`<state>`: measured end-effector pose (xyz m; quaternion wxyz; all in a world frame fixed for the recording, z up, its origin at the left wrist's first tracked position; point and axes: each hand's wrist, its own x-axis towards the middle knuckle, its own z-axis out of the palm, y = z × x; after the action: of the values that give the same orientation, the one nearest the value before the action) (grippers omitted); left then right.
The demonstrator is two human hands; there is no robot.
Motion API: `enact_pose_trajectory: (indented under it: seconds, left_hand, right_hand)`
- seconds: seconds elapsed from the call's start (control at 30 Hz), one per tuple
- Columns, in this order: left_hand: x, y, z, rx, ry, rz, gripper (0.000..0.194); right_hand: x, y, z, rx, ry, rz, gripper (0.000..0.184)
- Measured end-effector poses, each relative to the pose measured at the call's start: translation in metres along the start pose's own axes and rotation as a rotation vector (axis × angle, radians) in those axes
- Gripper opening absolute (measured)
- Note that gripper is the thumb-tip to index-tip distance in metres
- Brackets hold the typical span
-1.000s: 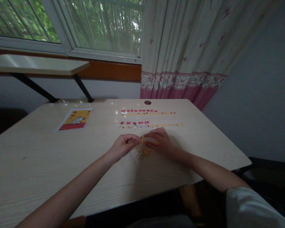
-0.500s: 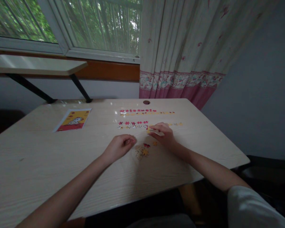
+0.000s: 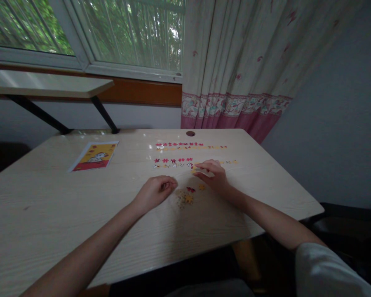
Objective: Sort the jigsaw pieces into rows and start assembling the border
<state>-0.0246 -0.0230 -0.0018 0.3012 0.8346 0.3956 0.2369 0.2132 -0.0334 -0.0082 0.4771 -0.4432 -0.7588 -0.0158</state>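
The right hand [image 3: 215, 172] pinches a yellow piece [image 3: 193, 168], probably light, stiff, best held by its edges. The left hand [image 3: 154, 191] curls, contents unclear.

Yellow/red print w/ white-and-dark animal [image 3: 99, 157]; cream curtain [image 3: 222, 53] w/ pink motifs.

The room is dimly lit, with daylight admitted through the window [image 3: 136, 37] at the far left, where the foliage is rendered brightest. Small spots of glare are cast on the far part of the tabletop [image 3: 80, 214], and a pale sheen is thrown across the raised shelf [image 3: 49, 82]. A soft shadow is laid over the near middle. Fine detail is softened and grainy, and the near right corner is sunk in darkness.
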Motion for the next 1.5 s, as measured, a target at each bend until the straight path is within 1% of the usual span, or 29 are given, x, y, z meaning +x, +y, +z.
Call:
enact_pose_trajectory:
  seconds: [0.1, 0.23, 0.33, 0.37, 0.43, 0.53, 0.6, 0.63, 0.7, 0.77, 0.83, 0.93, 1.1, 1.23, 1.3, 1.37, 1.4, 1.47, 1.5]
  left_hand:
    - [0.000, -0.001, 0.000, 0.019, -0.014, 0.002, 0.023]
    - [0.000, -0.002, 0.001, 0.038, -0.037, 0.000, 0.023]
    - [0.000, -0.002, 0.001, 0.031, -0.029, 0.018, 0.023]
    - [0.000, -0.002, 0.001, 0.027, -0.023, 0.022, 0.023]
    - [0.000, -0.003, 0.001, 0.020, -0.013, 0.024, 0.023]
    - [0.000, -0.003, 0.001, 0.020, 0.000, 0.027, 0.022]
    - [0.000, -0.002, 0.001, 0.028, -0.008, 0.028, 0.022]
    - [0.000, -0.002, 0.001, 0.033, -0.014, 0.026, 0.022]
    - [0.001, -0.001, 0.000, 0.044, -0.022, 0.023, 0.022]
    - [0.001, 0.000, -0.001, 0.057, -0.022, 0.019, 0.022]
    - [0.001, 0.001, -0.001, 0.068, -0.024, 0.015, 0.022]
    - [0.001, 0.000, -0.001, 0.065, -0.032, 0.011, 0.022]
    - [0.001, -0.003, -0.001, 0.061, -0.039, 0.008, 0.024]
    - [0.001, -0.004, 0.000, 0.068, -0.046, -0.008, 0.024]
    - [0.001, -0.005, 0.001, 0.079, -0.048, -0.005, 0.024]
    - [0.001, -0.005, 0.002, 0.089, -0.043, 0.001, 0.023]
    - [0.001, -0.005, 0.002, 0.093, -0.041, 0.001, 0.023]
    - [0.001, -0.005, 0.002, 0.098, -0.039, -0.001, 0.022]
    - [0.001, -0.005, 0.001, 0.099, -0.039, -0.002, 0.022]
  right_hand:
    - [-0.001, -0.001, 0.000, 0.009, 0.000, -0.008, 0.021]
    - [0.001, 0.000, 0.000, -0.010, -0.041, -0.005, 0.021]
    - [0.015, 0.013, -0.009, -0.053, -0.081, 0.016, 0.023]
    - [0.021, 0.022, -0.015, -0.066, -0.098, 0.040, 0.024]
    - [0.035, 0.049, -0.029, -0.066, -0.119, 0.110, 0.025]
    - [0.046, 0.102, -0.053, -0.127, -0.010, 0.323, 0.029]
    - [0.044, 0.138, -0.066, -0.168, 0.020, 0.470, 0.035]
    - [0.041, 0.154, -0.071, -0.181, -0.006, 0.524, 0.037]
    - [0.033, 0.179, -0.079, -0.195, -0.105, 0.608, 0.042]
    - [0.025, 0.195, -0.083, -0.223, -0.190, 0.659, 0.044]
    - [0.021, 0.203, -0.084, -0.245, -0.236, 0.679, 0.042]
    - [0.020, 0.205, -0.085, -0.269, -0.262, 0.687, 0.038]
    - [0.022, 0.202, -0.088, -0.319, -0.289, 0.695, 0.036]
    - [0.026, 0.190, -0.087, -0.356, -0.289, 0.687, 0.039]
    - [0.031, 0.175, -0.082, -0.387, -0.275, 0.639, 0.038]
    - [0.038, 0.151, -0.075, -0.410, -0.286, 0.503, 0.033]
    - [0.041, 0.135, -0.071, -0.375, -0.339, 0.412, 0.028]
    - [0.047, 0.102, -0.063, -0.244, -0.520, 0.217, 0.020]
    - [0.049, 0.085, -0.060, -0.186, -0.598, 0.157, 0.018]
